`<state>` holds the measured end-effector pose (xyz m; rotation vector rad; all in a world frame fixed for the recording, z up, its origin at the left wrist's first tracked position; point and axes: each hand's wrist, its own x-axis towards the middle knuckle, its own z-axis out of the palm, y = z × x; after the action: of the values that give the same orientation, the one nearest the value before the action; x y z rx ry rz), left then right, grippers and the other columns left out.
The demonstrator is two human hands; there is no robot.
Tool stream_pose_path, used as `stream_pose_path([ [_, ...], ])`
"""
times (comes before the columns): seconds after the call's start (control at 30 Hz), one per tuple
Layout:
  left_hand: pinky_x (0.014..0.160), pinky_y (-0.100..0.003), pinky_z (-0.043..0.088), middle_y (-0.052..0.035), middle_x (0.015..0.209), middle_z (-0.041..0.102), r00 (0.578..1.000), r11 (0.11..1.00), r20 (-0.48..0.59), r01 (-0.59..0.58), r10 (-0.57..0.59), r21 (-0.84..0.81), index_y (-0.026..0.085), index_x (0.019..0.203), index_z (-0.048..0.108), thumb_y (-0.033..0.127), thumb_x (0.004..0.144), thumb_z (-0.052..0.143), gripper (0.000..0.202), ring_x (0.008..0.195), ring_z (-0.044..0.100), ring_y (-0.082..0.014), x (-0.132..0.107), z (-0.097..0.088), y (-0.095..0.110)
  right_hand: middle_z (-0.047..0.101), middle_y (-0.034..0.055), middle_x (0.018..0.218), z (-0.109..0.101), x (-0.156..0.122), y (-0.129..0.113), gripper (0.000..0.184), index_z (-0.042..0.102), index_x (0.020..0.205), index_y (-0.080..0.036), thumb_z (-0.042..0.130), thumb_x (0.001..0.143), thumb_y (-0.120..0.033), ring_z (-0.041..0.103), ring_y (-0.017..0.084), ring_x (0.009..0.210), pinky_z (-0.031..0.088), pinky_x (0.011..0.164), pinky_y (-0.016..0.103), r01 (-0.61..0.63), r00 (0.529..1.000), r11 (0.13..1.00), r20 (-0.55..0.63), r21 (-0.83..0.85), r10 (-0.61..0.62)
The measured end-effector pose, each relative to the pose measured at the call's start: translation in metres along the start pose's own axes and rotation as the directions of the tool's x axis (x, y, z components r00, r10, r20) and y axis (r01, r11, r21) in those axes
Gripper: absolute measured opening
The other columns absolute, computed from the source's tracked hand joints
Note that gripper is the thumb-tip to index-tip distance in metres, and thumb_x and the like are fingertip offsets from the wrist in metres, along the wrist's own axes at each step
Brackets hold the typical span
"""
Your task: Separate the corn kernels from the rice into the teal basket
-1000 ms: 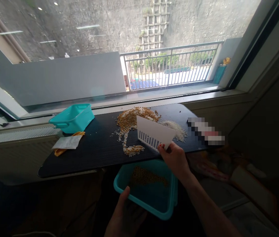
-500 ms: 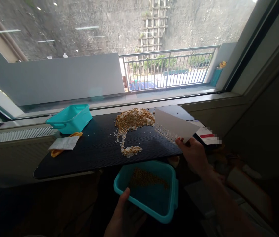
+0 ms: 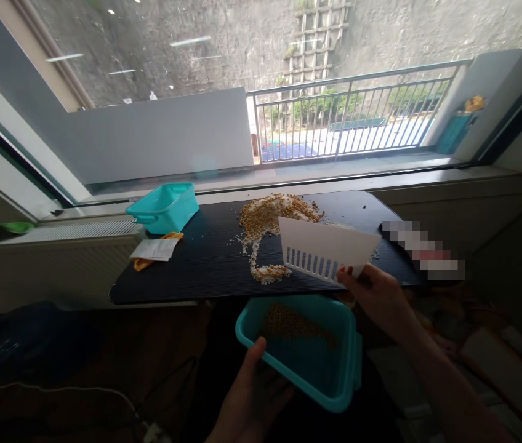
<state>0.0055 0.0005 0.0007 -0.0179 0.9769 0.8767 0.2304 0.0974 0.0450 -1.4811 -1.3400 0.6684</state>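
Observation:
My right hand (image 3: 378,301) pinches the lower right part of a white plastic sheet (image 3: 330,243) with a row of slots along its lower edge. The sheet is tilted over the table, hiding part of the surface behind it. Beyond it lies a heap of yellow beans mixed with white grains (image 3: 265,215). A thin trail links the heap to a small mixed pile (image 3: 271,274) near the front edge. Below that edge, my left hand (image 3: 254,384) holds a teal plastic bin (image 3: 301,387), thumb over the rim and fingers underneath. Yellow beans (image 3: 289,321) lie inside it.
A second teal bin (image 3: 168,212) stands at the dark table's (image 3: 196,271) back left, beside a white packet (image 3: 154,249) on something yellow. A blurred-out item (image 3: 422,252) lies at the right end. The window sill (image 3: 224,195) borders the back; a white cable (image 3: 71,387) runs across the floor.
My view has swung left, shifting the scene rightward. The sheet has moved left relative to the table, nearer the small pile, and its slots show more fully. Both hands keep their holds.

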Motion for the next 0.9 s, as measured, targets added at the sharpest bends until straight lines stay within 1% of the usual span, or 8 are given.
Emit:
stream_pose_path([
  [0.13, 0.095, -0.04, 0.047, -0.0174, 0.125, 0.064, 1.0, 1.0, -0.019, -0.005, 0.005, 0.009, 0.011, 0.133, 0.048, 0.05, 0.087, 0.054, 0.061, 0.105, 0.065, -0.0293, 0.001, 0.001, 0.0, 0.07, 0.0017, 0.066, -0.004, -0.002, -0.002, 0.019, 0.065, 0.063, -0.022, 0.07, 0.061, -0.039, 0.063, 0.018, 0.062, 0.053, 0.058, 0.029, -0.036, 0.999, 0.995, 0.034, 0.089, 0.033],
  [0.3, 0.1, -0.042, 0.044, -0.0173, 0.128, 0.062, 1.0, 1.0, 0.006, -0.011, 0.011, -0.003, 0.012, 0.135, 0.047, 0.049, 0.086, 0.055, 0.061, 0.111, 0.063, -0.0305, -0.001, 0.001, 0.0, 0.068, 0.001, 0.062, -0.005, 0.0, -0.005, 0.017, 0.067, 0.064, -0.023, 0.071, 0.058, -0.038, 0.063, 0.019, 0.06, 0.052, 0.057, 0.029, -0.065, 0.998, 0.996, 0.002, 0.067, 0.065],
  [0.4, 0.1, -0.041, 0.044, -0.0167, 0.128, 0.062, 1.0, 1.0, 0.006, -0.005, 0.005, -0.002, 0.012, 0.135, 0.047, 0.049, 0.086, 0.056, 0.061, 0.109, 0.063, -0.0296, -0.001, -0.001, 0.0, 0.068, 0.0016, 0.062, -0.004, 0.001, -0.004, 0.02, 0.066, 0.062, -0.023, 0.071, 0.059, -0.041, 0.062, 0.019, 0.059, 0.052, 0.056, 0.029, -0.075, 0.997, 0.995, 0.024, 0.069, 0.074],
  [0.5, 0.098, -0.04, 0.045, -0.0164, 0.126, 0.064, 1.0, 1.0, 0.006, -0.018, 0.018, 0.002, 0.013, 0.134, 0.048, 0.049, 0.085, 0.057, 0.061, 0.106, 0.065, -0.0282, 0.0, -0.003, -0.001, 0.07, 0.0028, 0.065, -0.005, 0.0, -0.001, 0.024, 0.067, 0.064, -0.023, 0.074, 0.058, -0.045, 0.063, 0.02, 0.061, 0.053, 0.058, 0.03, -0.071, 0.997, 0.995, 0.048, 0.071, 0.068],
  [0.63, 0.097, -0.04, 0.046, -0.0173, 0.124, 0.064, 0.999, 0.999, 0.019, -0.03, 0.03, 0.017, 0.012, 0.134, 0.048, 0.051, 0.084, 0.057, 0.063, 0.106, 0.065, -0.0286, 0.003, -0.005, -0.002, 0.072, 0.0046, 0.071, -0.007, -0.001, 0.007, 0.034, 0.069, 0.07, -0.022, 0.078, 0.057, -0.053, 0.065, 0.021, 0.064, 0.055, 0.062, 0.032, -0.07, 0.995, 0.988, 0.084, 0.134, 0.059],
  [0.73, 0.095, -0.039, 0.047, -0.0178, 0.123, 0.064, 1.0, 0.999, -0.019, -0.017, 0.018, 0.035, 0.011, 0.132, 0.049, 0.051, 0.085, 0.057, 0.062, 0.102, 0.066, -0.0275, 0.004, -0.004, -0.001, 0.072, 0.0046, 0.073, -0.007, 0.0, 0.011, 0.038, 0.068, 0.071, -0.022, 0.079, 0.056, -0.056, 0.065, 0.02, 0.066, 0.055, 0.064, 0.031, -0.069, 0.995, 0.984, 0.087, 0.163, 0.056],
  [0.8, 0.094, -0.038, 0.048, -0.0175, 0.122, 0.065, 0.999, 0.999, -0.029, -0.012, 0.014, 0.037, 0.011, 0.131, 0.05, 0.05, 0.085, 0.057, 0.061, 0.099, 0.066, -0.0264, 0.004, -0.004, 0.0, 0.072, 0.0042, 0.072, -0.006, 0.001, 0.011, 0.04, 0.067, 0.069, -0.022, 0.078, 0.056, -0.058, 0.064, 0.019, 0.064, 0.054, 0.062, 0.03, -0.064, 0.994, 0.987, 0.096, 0.15, 0.05],
  [0.9, 0.093, -0.038, 0.048, -0.0168, 0.122, 0.065, 1.0, 0.999, -0.01, -0.013, 0.014, 0.03, 0.011, 0.131, 0.05, 0.05, 0.084, 0.058, 0.062, 0.099, 0.066, -0.0261, 0.003, -0.004, 0.002, 0.071, 0.0045, 0.069, -0.007, -0.001, 0.009, 0.042, 0.068, 0.069, -0.022, 0.077, 0.057, -0.061, 0.063, 0.019, 0.063, 0.054, 0.061, 0.03, -0.036, 0.992, 0.995, 0.12, 0.095, 0.024],
])
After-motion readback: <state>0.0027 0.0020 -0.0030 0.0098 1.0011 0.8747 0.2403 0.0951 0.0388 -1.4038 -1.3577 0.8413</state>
